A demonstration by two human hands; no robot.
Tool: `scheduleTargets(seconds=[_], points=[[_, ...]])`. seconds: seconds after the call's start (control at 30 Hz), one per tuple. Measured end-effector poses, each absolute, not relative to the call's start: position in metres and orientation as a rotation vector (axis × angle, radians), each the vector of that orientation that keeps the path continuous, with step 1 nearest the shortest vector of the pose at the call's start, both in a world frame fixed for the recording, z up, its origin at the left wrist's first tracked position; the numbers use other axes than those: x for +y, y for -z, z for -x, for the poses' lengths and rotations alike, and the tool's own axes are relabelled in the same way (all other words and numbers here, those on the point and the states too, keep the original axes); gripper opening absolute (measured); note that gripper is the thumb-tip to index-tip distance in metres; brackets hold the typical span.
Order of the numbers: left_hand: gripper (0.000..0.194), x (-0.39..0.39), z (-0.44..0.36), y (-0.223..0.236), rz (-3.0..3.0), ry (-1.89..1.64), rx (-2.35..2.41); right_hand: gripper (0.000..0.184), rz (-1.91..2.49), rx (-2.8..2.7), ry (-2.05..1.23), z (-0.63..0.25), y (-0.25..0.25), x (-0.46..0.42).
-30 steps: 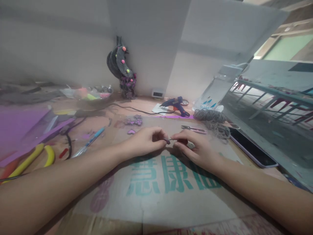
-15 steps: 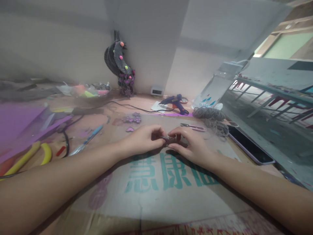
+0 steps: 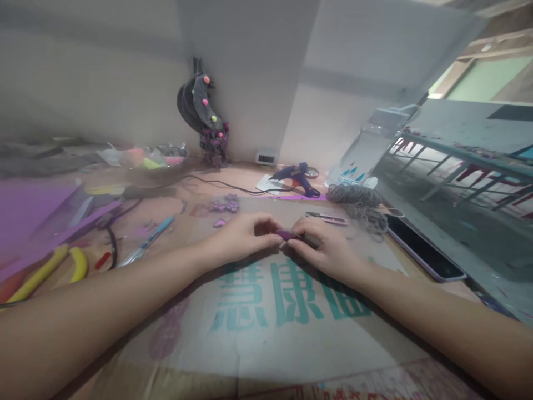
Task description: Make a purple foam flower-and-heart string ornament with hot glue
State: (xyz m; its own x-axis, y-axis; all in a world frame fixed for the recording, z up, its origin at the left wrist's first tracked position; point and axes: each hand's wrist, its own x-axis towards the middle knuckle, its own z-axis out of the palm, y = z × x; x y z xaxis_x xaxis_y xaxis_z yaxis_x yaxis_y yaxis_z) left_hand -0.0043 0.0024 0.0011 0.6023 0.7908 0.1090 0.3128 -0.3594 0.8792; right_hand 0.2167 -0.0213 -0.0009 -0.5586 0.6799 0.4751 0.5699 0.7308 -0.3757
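Note:
Between my two hands, just above the printed cardboard, is a small purple piece, its exact kind hard to make out. My left hand pinches its left end between thumb and fingertips. The fingers of my right hand are closed on its right side, with thumb and forefinger meeting it. Just beyond my left hand lie a small purple heart and a cluster of purple flower shapes. Thread snips with a pink handle rest beyond my right hand.
A blue glue gun sits at the back, its cord running left. Grey yarn, a phone and a large clear bottle stand or lie right. A pen lies left. A grey crescent ornament hangs against the wall.
The purple piece between my fingers has turned and shows more of its purple face. My right fingers have curled in closer around it. My left hand has hardly moved.

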Motion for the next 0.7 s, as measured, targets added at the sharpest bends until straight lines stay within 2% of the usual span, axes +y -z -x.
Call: scheduleTargets(seconds=[0.3,0.7], points=[[0.027,0.003,0.0049,-0.0016,-1.928,-0.697,0.938,0.017,0.953,-2.164,-0.183,-0.2206,0.0006,-0.0231],[0.023,-0.0005,0.0055,-0.0033,-2.107,-0.681,0.868,0.006,0.786,-2.217,-0.054,-0.2204,-0.0022,-0.0245]])
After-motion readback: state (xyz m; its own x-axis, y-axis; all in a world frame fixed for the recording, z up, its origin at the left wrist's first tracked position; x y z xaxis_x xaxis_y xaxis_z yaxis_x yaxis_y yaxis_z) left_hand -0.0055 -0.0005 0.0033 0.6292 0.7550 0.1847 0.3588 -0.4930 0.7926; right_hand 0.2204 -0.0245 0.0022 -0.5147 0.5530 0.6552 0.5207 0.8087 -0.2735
